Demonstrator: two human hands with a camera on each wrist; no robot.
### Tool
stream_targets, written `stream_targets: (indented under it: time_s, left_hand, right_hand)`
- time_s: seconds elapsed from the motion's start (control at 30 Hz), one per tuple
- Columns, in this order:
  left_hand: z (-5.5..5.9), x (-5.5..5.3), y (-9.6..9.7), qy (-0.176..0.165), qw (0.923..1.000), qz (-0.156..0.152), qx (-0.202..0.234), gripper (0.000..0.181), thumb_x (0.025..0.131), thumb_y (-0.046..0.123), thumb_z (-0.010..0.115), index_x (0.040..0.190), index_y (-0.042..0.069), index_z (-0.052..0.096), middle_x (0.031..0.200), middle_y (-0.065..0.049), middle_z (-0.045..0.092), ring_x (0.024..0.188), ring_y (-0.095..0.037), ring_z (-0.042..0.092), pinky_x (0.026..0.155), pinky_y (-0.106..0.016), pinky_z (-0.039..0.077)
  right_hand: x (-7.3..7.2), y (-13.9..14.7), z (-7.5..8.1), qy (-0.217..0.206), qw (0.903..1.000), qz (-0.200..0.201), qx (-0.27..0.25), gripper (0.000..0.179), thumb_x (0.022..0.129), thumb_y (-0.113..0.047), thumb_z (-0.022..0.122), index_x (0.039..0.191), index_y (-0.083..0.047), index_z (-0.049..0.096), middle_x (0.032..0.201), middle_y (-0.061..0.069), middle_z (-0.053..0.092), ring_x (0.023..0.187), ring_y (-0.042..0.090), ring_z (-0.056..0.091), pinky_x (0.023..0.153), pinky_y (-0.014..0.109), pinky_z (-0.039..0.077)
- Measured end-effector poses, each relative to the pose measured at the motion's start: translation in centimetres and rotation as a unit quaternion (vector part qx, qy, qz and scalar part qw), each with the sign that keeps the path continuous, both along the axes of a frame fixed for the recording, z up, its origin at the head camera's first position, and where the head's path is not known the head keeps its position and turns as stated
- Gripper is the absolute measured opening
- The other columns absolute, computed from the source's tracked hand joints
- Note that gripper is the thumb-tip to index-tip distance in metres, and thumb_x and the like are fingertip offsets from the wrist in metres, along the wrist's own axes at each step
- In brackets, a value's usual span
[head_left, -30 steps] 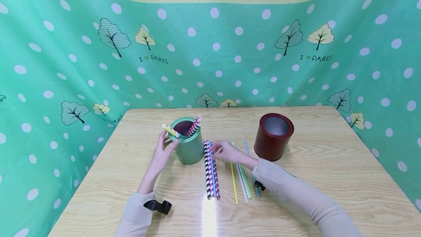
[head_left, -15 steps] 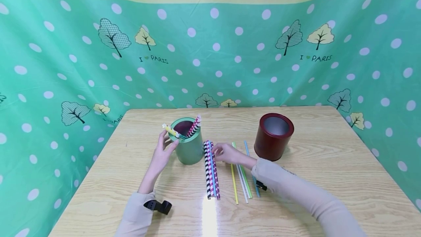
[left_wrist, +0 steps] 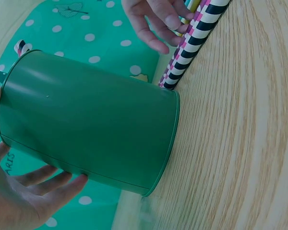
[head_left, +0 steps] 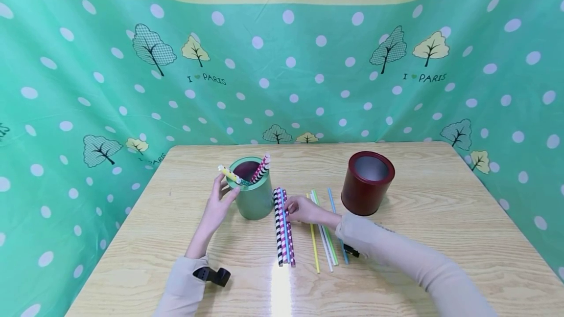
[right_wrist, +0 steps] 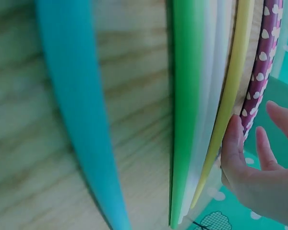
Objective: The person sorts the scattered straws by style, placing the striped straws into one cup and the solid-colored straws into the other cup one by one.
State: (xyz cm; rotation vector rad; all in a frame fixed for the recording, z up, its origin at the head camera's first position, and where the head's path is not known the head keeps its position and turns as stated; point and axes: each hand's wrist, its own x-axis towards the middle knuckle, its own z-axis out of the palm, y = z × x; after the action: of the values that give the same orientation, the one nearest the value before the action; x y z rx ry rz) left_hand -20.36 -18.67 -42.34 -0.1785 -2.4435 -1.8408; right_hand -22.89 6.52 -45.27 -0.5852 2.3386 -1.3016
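Note:
My left hand (head_left: pixel 216 207) holds the green can (head_left: pixel 255 203) near its rim, the thumb at the top edge; in the left wrist view fingers lie along its side. Several patterned straws lean inside the can, a yellow one (head_left: pixel 229 174) and a pink one (head_left: pixel 260 170) among them. Beside it on the table lie a black-and-white striped straw (head_left: pixel 279 238), a pink patterned one and a purple heart-print straw (right_wrist: pixel 261 62), with a thin blue straw (head_left: pixel 285 231) over them. My right hand (head_left: pixel 305 209) has its fingertips right at the heart-print straw, fingers spread in the right wrist view.
Right of the patterned straws lie thin yellow (head_left: pixel 314 246), white (head_left: pixel 326 248), green (head_left: pixel 332 248) and blue (head_left: pixel 331 199) straws, partly under my right forearm. A dark red can (head_left: pixel 363 192) stands behind them. A polka-dot green curtain (head_left: pixel 246 72) hangs behind the wooden table (head_left: pixel 423 199).
My right hand has shifted slightly down and toward me along the patterned straws. The left hand and the green can have stayed in place.

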Motion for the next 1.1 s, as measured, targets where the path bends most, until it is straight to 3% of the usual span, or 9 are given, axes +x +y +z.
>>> stream_targets:
  time_s: [0.17,0.5,0.83,1.1]
  left_hand:
    - [0.09,0.0,0.07,0.001,1.0,0.005,0.002,0.064,0.088,0.023,0.054,0.139,0.011,0.016,0.131,-0.022,0.033,0.122,-0.035,0.034,0.096,-0.048,0.034]
    - [-0.02,-0.03,0.05,0.003,1.0,0.006,-0.003,0.066,0.088,0.023,0.054,0.139,0.009,0.015,0.131,-0.023,0.034,0.122,-0.036,0.034,0.096,-0.049,0.034]
    - [0.0,0.12,0.05,0.006,0.9999,0.009,-0.008,0.064,0.088,0.022,0.053,0.139,0.009,0.016,0.131,-0.024,0.034,0.121,-0.037,0.034,0.097,-0.051,0.032]
    - [-0.06,0.06,0.11,0.01,0.9999,0.008,-0.011,0.064,0.088,0.022,0.054,0.139,0.008,0.016,0.13,-0.025,0.034,0.121,-0.038,0.034,0.096,-0.052,0.032]
  right_hand:
    - [0.2,-0.1,-0.3,-0.007,0.9999,-0.015,0.0,0.028,0.073,0.002,0.065,0.099,0.004,0.057,0.075,0.007,0.054,0.055,0.009,0.047,0.047,0.017,0.041]
    - [0.48,-0.22,-0.73,0.051,0.9981,-0.021,0.027,0.023,0.072,-0.001,0.067,0.094,0.002,0.06,0.071,0.004,0.053,0.056,0.008,0.046,0.047,0.017,0.041]
    - [0.68,-0.13,-0.58,0.035,0.9979,-0.033,0.045,0.024,0.07,-0.001,0.069,0.092,0.002,0.061,0.066,0.001,0.051,0.05,0.006,0.045,0.043,0.016,0.038]
    - [0.86,0.08,-0.5,0.049,0.9956,-0.045,0.066,0.026,0.064,0.001,0.072,0.088,-0.002,0.063,0.067,0.0,0.05,0.058,0.008,0.045,0.052,0.018,0.041]
